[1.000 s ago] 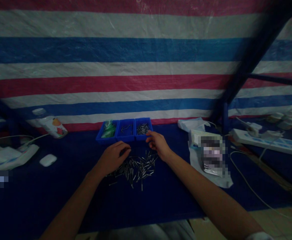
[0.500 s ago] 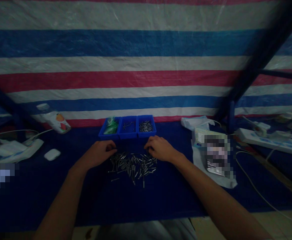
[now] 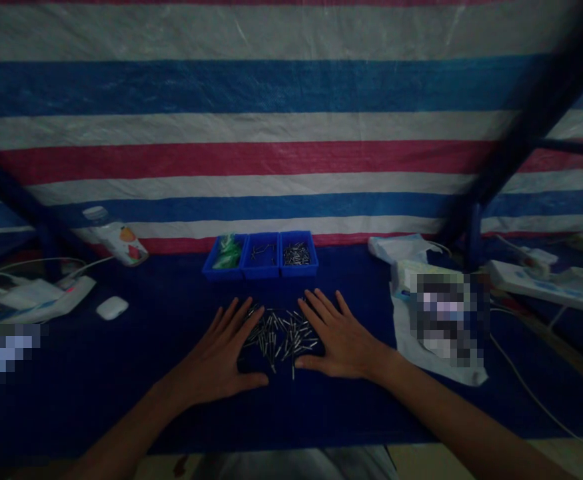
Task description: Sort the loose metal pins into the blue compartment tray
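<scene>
Several slim metal pieces (image 3: 280, 333) lie in a loose pile on the dark blue tabletop (image 3: 281, 420). My left hand (image 3: 224, 357) is spread palm down over the pile's left side, its thumb pointing right below it. On the right side my right hand (image 3: 338, 340) also lies flat with fingers apart, touching the edge of the pile. Behind them stand three joined blue bins: the left bin (image 3: 225, 272) holds green plastic bags, the middle bin (image 3: 261, 272) a few thin bent pieces, the right bin (image 3: 299, 271) many small metal parts.
A bottle (image 3: 120, 241) and a white case (image 3: 112, 307) are at the left, near a power strip (image 3: 71, 303). To the right lie a packet on white wrapping (image 3: 406, 333) and another power strip (image 3: 546, 285) with cables. A striped sheet (image 3: 271, 160) hangs behind.
Both hands have opened from curled fingers to spread ones and come nearer me around the pile. The pile is narrower, its left side now partly covered by my left hand. The view has shifted slightly.
</scene>
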### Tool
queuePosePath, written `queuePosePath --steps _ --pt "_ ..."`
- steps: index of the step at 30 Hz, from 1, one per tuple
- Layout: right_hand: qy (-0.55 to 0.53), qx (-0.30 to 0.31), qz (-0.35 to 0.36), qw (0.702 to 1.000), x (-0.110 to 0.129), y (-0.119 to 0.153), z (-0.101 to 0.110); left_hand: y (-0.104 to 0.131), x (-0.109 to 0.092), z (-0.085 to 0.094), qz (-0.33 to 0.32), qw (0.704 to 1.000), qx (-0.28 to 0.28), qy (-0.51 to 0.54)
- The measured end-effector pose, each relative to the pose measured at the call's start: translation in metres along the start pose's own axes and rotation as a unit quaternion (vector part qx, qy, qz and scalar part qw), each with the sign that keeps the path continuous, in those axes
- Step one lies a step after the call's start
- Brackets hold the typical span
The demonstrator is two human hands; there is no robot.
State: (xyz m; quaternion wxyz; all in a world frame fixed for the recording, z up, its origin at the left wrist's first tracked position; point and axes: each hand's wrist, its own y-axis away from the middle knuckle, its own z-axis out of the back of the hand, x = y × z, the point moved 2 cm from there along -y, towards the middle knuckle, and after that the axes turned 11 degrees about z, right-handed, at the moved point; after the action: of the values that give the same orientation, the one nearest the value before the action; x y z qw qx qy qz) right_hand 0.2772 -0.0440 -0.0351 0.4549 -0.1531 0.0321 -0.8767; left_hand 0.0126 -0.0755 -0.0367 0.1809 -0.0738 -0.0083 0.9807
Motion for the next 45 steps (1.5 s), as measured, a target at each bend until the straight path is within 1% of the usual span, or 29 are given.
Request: queuePosePath --steps 2,6,10,13,23,27,32,41,45 --pt "-0.006 0.007 0.009 1.000 0.003 -0.010 -0.001 -0.011 -0.006 -0.004 -0.008 1.000 -0.001 0.001" --pt "-0.013 0.002 0.025 1.000 0.008 -0.035 -0.004 -0.031 -0.013 -0.007 -0.029 1.000 -0.004 0.010" --pt "-0.023 0.012 0.040 0.999 0.010 -0.057 -0.009 -0.044 -0.012 -0.007 -0.038 0.999 0.002 0.013" --pt "-0.029 0.016 0.041 0.999 0.008 -0.066 -0.010 -0.051 -0.010 -0.006 -0.045 0.999 -0.001 0.021" --pt "-0.028 -0.028 0.053 0.998 -0.001 -0.066 -0.007 -0.069 -0.007 0.000 -0.032 0.999 0.021 0.023" --pt "-0.028 -0.052 0.054 0.997 -0.002 -0.065 -0.002 -0.074 -0.009 0.000 -0.032 0.999 0.016 0.039" --pt "-0.035 -0.057 0.055 0.996 -0.004 -0.065 0.001 -0.074 -0.009 0.000 -0.020 0.998 -0.006 0.060" --pt "-0.014 -0.064 0.060 0.996 -0.010 -0.070 0.002 -0.071 -0.008 0.001 -0.005 0.995 -0.010 0.095" --pt "-0.018 -0.084 0.069 0.994 -0.010 -0.072 0.002 -0.071 -0.003 0.003 -0.013 0.993 -0.015 0.118"
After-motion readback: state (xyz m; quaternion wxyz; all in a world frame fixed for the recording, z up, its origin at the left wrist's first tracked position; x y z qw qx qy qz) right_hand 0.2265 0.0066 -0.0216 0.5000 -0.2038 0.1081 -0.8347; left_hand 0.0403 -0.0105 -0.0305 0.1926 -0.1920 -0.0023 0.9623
